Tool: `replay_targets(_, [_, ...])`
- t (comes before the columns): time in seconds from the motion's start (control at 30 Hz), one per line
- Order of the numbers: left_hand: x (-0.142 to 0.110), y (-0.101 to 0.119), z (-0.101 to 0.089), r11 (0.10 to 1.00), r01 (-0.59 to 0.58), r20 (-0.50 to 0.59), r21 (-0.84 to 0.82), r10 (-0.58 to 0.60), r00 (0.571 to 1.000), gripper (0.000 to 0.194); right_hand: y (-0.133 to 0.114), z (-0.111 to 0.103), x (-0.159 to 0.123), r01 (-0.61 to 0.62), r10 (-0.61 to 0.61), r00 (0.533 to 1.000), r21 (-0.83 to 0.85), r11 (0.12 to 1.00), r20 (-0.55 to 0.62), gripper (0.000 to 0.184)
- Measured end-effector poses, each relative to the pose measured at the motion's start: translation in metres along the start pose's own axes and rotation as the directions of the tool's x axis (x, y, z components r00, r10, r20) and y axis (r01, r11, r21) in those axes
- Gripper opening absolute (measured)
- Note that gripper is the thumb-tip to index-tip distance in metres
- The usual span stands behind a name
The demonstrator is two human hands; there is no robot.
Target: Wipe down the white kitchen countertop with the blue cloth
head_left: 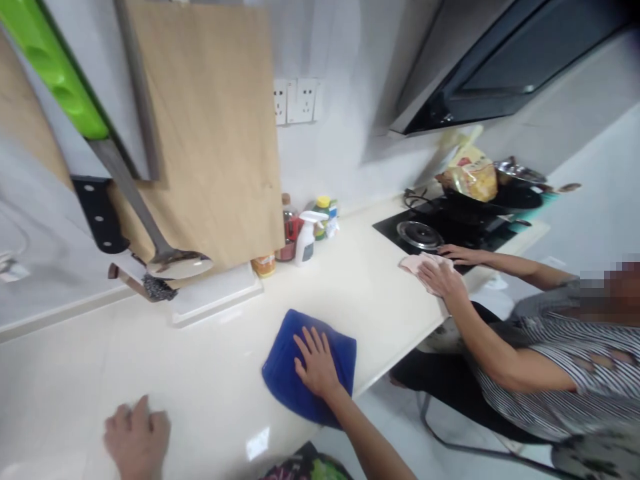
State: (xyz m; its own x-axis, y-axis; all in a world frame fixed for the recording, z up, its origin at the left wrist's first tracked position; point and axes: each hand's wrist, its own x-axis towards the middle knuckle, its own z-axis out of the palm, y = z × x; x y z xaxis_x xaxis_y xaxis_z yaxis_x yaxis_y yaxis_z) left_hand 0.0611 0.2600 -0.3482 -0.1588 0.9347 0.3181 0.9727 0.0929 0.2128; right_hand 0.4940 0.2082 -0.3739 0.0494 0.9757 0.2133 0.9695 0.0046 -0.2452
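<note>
My right hand [316, 363] lies flat with spread fingers on a blue cloth [285, 360], pressing it against the white countertop [215, 380]. The cloth is spread out, and one edge reaches the front of the counter. Further left, my left hand [137, 437] rests on the bare counter, its fingers loosely bent and a little apart, slightly blurred. It holds nothing that I can see. To the right, another person's hand [440, 277] presses a pale pink cloth [413, 264] on the counter beside the cooktop, while their other hand [463, 255] touches the cooktop's edge.
A wooden cutting board [210, 133], a ladle [180, 263] with a green handle and a black-handled knife [100, 213] hang close at left. A white spray bottle [306, 240] and other bottles line the wall. The black cooktop [390, 230] carries a pan [520, 197]; a range hood [500, 73] overhangs it.
</note>
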Motion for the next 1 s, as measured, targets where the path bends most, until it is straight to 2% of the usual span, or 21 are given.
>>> replay_targets(0.07, [0.011, 0.029, 0.013, 0.99, -0.123, 0.006, -0.073, 0.124, 0.992, 0.054, 0.023, -0.009, -0.006, -0.053, 0.053, 0.999, -0.016, 0.998, -0.015, 0.061])
replay_targets(0.13, [0.019, 0.063, 0.028, 0.973, -0.171, 0.018, -0.154, 0.176, 0.984, 0.052, 0.048, -0.016, -0.013, -0.119, 0.117, 0.992, -0.051, 0.992, -0.039, 0.059])
replay_targets(0.23, [0.023, 0.105, 0.047, 0.96, -0.153, 0.08, -0.233, 0.176, 0.981, 0.055, 0.084, -0.023, -0.029, -0.207, 0.199, 0.977, -0.112, 0.972, -0.078, 0.057])
replay_targets(0.3, [0.023, 0.119, 0.055, 0.96, -0.123, 0.125, -0.251, 0.158, 0.98, 0.056, 0.101, -0.024, -0.04, -0.254, 0.24, 0.965, -0.144, 0.957, -0.104, 0.057])
replay_targets(0.43, [0.019, 0.125, 0.062, 0.96, -0.167, 0.117, -0.224, 0.196, 0.974, 0.059, 0.115, -0.022, -0.05, -0.311, 0.288, 0.948, -0.188, 0.932, -0.137, 0.058])
replay_targets(0.6, [0.014, 0.126, 0.06, 0.956, -0.234, 0.033, -0.176, 0.244, 0.969, 0.058, 0.124, -0.018, -0.026, -0.392, 0.368, 0.919, -0.237, 0.889, -0.14, 0.06])
replay_targets(0.77, [0.014, 0.129, 0.059, 0.965, -0.207, 0.071, -0.16, 0.22, 0.973, 0.055, 0.151, -0.014, 0.024, -0.425, 0.41, 0.905, -0.279, 0.861, -0.113, 0.06])
replay_targets(1.0, [0.014, 0.13, 0.058, 0.96, -0.241, 0.036, -0.14, 0.248, 0.968, 0.054, 0.188, -0.005, 0.114, -0.407, 0.386, 0.913, -0.302, 0.862, -0.128, 0.06])
